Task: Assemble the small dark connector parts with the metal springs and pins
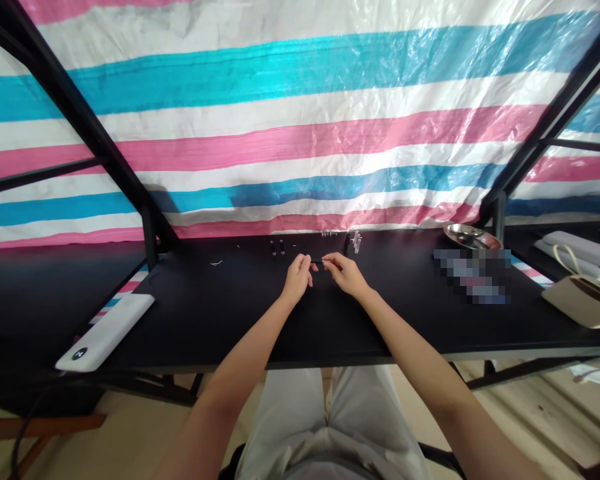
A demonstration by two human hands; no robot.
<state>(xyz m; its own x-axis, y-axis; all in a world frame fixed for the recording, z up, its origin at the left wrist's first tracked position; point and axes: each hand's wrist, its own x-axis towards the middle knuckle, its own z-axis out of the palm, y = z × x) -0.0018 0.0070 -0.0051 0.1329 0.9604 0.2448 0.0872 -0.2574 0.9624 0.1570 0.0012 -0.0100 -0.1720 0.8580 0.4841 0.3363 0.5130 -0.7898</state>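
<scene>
Over the middle of the black table, my left hand (pixel 297 277) and my right hand (pixel 347 273) face each other. A small, thin dark stick-like piece (pixel 317 261) spans the gap between their fingertips, pinched at both ends. Its exact kind is too small to make out. Just beyond my left hand lie two short dark pieces with light ends (pixel 277 248). A row of tiny shiny parts (pixel 329 234) sits near the table's back edge. Beside it, behind my right hand, is a small cluster of black and clear parts (pixel 353 242).
A white power bank (pixel 107 333) lies at the table's left edge. To the right are a round metal dish (pixel 473 237) and a blurred-out item (pixel 473 277). A beige bag (pixel 583 300) stands farther right. White scraps (pixel 217 263) lie left of my hands. Black frame posts (pixel 150 237) flank the table (pixel 205 320).
</scene>
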